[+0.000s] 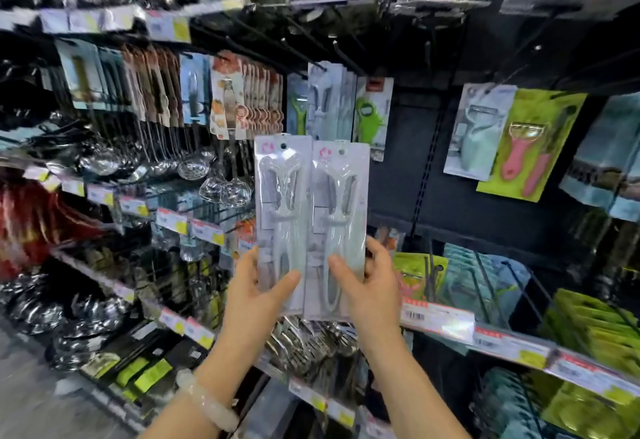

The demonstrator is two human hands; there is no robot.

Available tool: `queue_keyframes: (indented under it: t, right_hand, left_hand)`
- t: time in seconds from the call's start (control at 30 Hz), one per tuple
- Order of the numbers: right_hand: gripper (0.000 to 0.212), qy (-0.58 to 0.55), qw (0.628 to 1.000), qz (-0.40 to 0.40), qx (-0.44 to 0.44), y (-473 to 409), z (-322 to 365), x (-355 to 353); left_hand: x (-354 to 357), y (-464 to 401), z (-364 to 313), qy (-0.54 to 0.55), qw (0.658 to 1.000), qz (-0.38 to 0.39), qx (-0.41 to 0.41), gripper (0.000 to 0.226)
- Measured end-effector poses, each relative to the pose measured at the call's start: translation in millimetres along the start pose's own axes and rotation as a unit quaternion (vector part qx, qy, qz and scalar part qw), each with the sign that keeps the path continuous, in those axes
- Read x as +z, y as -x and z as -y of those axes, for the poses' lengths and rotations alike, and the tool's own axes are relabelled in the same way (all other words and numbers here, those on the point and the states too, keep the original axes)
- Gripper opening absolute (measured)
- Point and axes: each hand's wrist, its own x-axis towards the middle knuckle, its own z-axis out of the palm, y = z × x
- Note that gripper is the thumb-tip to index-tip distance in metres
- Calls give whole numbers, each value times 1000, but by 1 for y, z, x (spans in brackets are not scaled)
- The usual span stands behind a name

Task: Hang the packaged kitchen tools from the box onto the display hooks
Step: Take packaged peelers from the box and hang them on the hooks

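Two clear blister packs, each with a pale peeler inside, stand upright side by side in front of the display. My left hand [258, 291] grips the lower end of the left pack [281, 203], thumb across its front. My right hand [369, 282] grips the lower end of the right pack [339, 210], thumb on the front and fingers behind. Both packs have a hang hole at the top. Above them, matching packs [327, 102] hang on a black hook [308, 57]. The box is out of view.
Pegboard shelving fills the view. Ladles and strainers [194, 165] hang at left. A grey peeler pack [476, 130] and a green pack with a pink peeler [526, 147] hang at right. Price-tag rails [436, 317] run along the shelf edges. Empty black hooks [346, 54] jut out above.
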Motion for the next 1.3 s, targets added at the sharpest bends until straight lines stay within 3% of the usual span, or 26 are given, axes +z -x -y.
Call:
queue_keyframes:
  t: [0.13,0.33,0.5,0.67,0.77,1.13,1.3]
  right_hand:
    - [43,-6,1000,0,-17,-30,-2,26]
    - [50,13,998,-26,-60,-68,-1,69]
    - [55,41,993,-54,-92,-94,2,110]
    - [55,49,986,-86,-136,-112,12,138]
    - [56,62,981,-112,-146,-124,19,147]
    - [61,87,969,-158,-169,-143,34,161]
    - [53,78,970,-166,-157,-150,29,161]
  left_hand:
    - [-13,-38,-7,4,1000,0,10,56]
    - [-37,-102,-7,39,999,24,16,39]
    - [-59,-147,-20,86,994,61,38,65]
    - [-75,-180,-22,63,993,84,48,47]
    - [-81,-191,-21,74,991,98,49,70]
    - [-94,-212,-12,53,988,134,61,74]
    - [-97,-217,-7,57,989,126,52,77]
